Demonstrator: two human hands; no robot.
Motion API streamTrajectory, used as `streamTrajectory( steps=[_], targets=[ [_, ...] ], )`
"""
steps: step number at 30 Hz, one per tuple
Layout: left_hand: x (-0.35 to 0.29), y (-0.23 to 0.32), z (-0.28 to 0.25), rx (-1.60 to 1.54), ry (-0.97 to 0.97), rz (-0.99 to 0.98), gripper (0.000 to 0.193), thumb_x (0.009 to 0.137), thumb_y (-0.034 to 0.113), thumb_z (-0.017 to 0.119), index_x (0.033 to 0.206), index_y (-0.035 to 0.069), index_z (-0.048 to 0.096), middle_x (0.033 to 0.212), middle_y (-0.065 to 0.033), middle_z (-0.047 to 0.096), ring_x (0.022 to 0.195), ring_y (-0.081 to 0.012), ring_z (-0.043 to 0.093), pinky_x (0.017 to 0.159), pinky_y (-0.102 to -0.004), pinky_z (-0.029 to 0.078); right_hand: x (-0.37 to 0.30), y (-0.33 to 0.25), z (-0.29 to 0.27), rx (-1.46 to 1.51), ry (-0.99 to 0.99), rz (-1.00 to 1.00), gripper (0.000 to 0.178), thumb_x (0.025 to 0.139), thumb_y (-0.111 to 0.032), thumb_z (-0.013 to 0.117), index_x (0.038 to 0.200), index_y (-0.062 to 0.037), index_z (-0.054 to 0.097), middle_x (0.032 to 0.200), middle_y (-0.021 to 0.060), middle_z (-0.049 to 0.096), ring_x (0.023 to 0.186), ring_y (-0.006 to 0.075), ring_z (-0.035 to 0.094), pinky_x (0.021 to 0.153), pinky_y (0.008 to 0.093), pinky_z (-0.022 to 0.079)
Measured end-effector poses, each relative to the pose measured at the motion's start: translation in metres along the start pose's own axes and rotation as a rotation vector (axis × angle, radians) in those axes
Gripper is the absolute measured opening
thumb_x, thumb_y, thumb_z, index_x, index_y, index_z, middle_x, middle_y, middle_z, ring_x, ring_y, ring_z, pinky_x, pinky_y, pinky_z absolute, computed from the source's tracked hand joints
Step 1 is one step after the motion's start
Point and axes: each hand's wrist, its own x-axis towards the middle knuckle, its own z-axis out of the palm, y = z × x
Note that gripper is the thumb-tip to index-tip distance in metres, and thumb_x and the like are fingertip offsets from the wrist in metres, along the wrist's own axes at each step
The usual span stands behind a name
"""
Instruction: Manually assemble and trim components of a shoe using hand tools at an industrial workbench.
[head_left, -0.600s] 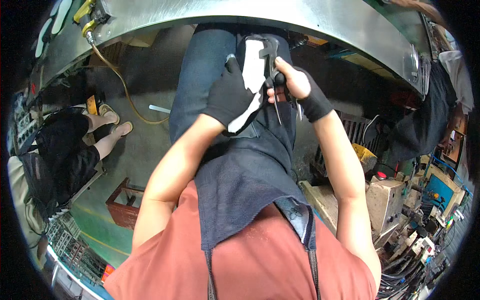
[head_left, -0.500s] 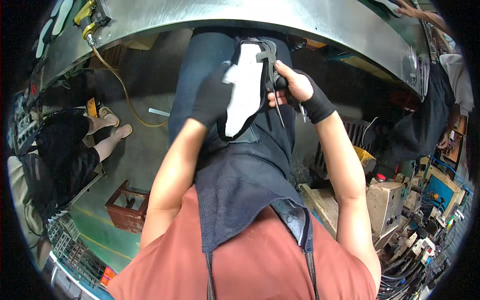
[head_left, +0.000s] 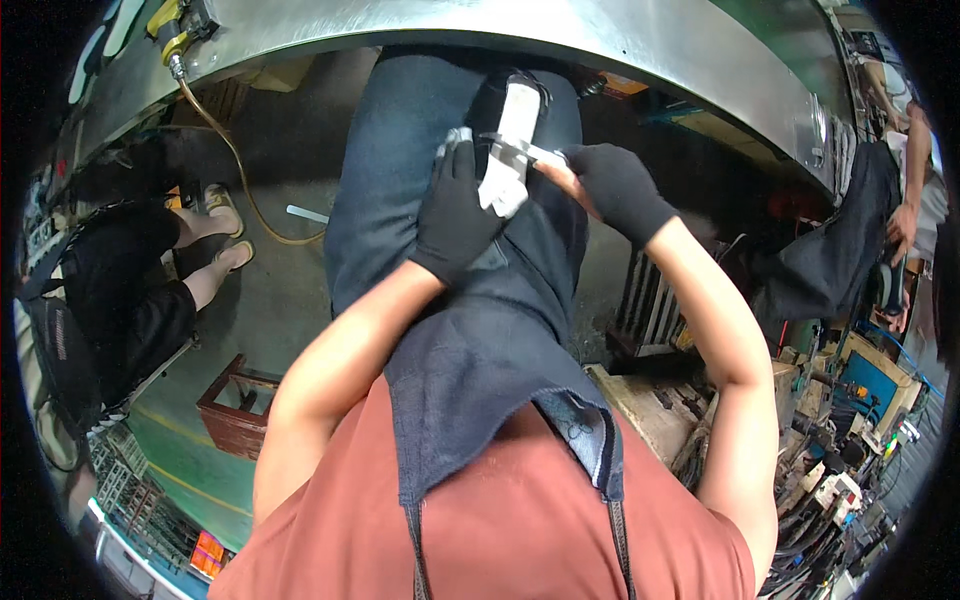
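Observation:
On my lap lies a dark shoe upper with a white piece along its top. The white piece is crumpled at the end nearest me. My left hand, in a dark glove with pale fingertips showing, lies along its left side with fingers stretched out; the thumb is hidden. From the right, my right hand, gloved with bare fingertips, grips what looks like a pair of scissors. Their metal blades cross over the white piece, and the handles are hidden in the hand.
A metal bench curves across beyond my knees. On its left lies a yellow air tool with a hose hanging down. A brown wooden stool stands at left, near a seated person's legs. Machinery crowds the right; another person's hand shows there.
My right hand has turned inward, bringing the scissors from pointing down beside the shoe upper to lying across it. My left hand has shifted slightly right. More of the white piece is now covered or crumpled.

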Motion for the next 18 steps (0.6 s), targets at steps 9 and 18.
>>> streamTrajectory(
  steps=[9, 18],
  targets=[
    [0.054, 0.017, 0.003, 0.225, 0.013, 0.184, 0.061, 0.086, 0.026, 0.055, 0.135, -0.005, 0.037, 0.138, -0.0311, 0.038, 0.131, -0.0479, 0.034, 0.110, -0.0524, 0.027, -0.035, 0.057, 0.025, 1.317, -0.724, 0.335, 0.061, 0.097, -0.055, 0.042, 0.089, 0.0004, 0.067, 0.074, 0.0134, 0.069, 0.067, 0.0223, 0.070, 0.063, 0.0316, 0.058],
    [0.071, -0.006, -0.001, 0.235, -0.005, 0.062, 0.068, 0.086, 0.023, 0.055, 0.139, -0.009, 0.027, 0.144, -0.0318, 0.031, 0.133, -0.0444, 0.034, 0.111, -0.0459, 0.030, -0.030, -0.030, -0.107, 0.235, -0.025, 0.055, 0.052, 0.095, -0.046, 0.051, 0.086, 0.0027, 0.065, 0.065, 0.0153, 0.060, 0.060, 0.0220, 0.060, 0.061, 0.0362, 0.047]
  ],
)
